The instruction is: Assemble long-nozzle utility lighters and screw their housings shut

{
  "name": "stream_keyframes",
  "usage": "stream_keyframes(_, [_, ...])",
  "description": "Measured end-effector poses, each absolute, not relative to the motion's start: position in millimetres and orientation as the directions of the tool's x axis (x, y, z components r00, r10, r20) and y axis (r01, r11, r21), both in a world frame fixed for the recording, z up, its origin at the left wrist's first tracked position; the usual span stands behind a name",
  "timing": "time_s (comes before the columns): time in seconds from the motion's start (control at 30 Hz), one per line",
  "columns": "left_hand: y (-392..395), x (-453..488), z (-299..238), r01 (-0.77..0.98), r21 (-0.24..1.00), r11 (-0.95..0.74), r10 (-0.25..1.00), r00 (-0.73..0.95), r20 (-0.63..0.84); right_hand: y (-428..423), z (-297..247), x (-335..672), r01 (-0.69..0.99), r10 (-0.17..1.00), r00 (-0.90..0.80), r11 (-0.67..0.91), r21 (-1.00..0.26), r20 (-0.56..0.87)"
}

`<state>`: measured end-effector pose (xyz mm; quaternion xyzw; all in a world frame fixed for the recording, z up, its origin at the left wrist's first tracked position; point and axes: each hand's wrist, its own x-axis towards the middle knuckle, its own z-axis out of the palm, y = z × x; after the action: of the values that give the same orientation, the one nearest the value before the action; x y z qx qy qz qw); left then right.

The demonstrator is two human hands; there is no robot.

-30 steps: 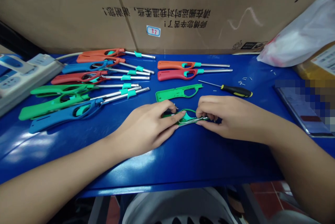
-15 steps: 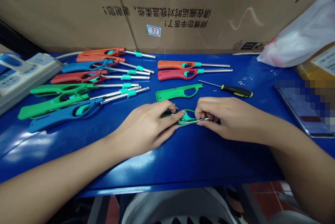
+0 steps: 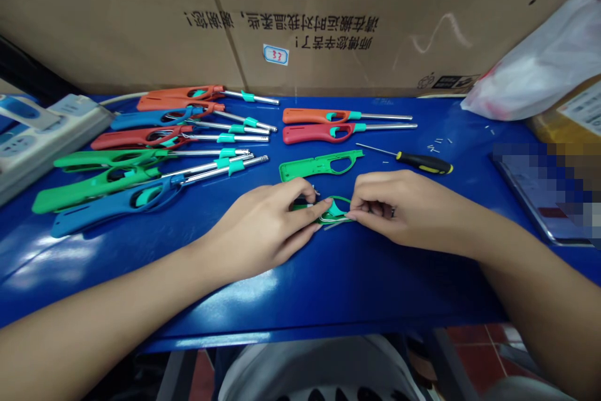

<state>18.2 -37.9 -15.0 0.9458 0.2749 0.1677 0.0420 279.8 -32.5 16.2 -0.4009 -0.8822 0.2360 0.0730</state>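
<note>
A green lighter half (image 3: 339,202) with a teal trigger and thin white wires lies low on the table between my hands. My left hand (image 3: 282,219) is closed over its handle end, fingers pressing it down. At its front end, my right hand (image 3: 389,204) pinches by the wires and the metal tube; the fingers cover most of what they hold. The other green casing half (image 3: 319,166), hollow side up, lies just beyond. A screwdriver (image 3: 422,162) with a black and yellow handle rests past my right hand.
Several long lighters (image 3: 154,138) in orange, blue, red and green lie at the left beside a power strip (image 3: 42,138). An orange lighter (image 3: 314,116) and a red lighter (image 3: 314,132) lie at the back. Small screws (image 3: 436,141) are scattered right. A cardboard box (image 3: 300,19) stands behind.
My right hand has shifted slightly left, closer to the trigger, with its fingertips along the front of the green half. My left hand stays where it was.
</note>
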Motion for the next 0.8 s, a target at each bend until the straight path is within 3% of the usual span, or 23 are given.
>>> stream_keyframes(0.17, [-36.9, 17.9, -16.4, 0.499, 0.170, -0.850, 0.527, 0.797, 0.294, -30.3, 14.2, 279.6, 0.687, 0.776, -0.629, 0.525, -0.503, -0.049])
stream_keyframes(0.57, [-38.1, 18.8, -15.1, 0.506, 0.172, -0.845, 0.535, 0.790, 0.300, -32.0, 13.9, 282.6, 0.595, 0.657, -0.753, 0.675, -0.436, -0.009])
stream_keyframes(0.8, [-37.4, 17.8, -17.0, 0.492, 0.202, -0.847, 0.532, 0.790, 0.307, -34.3, 14.7, 282.3, 0.601, 0.645, -0.764, 0.696, -0.394, -0.025])
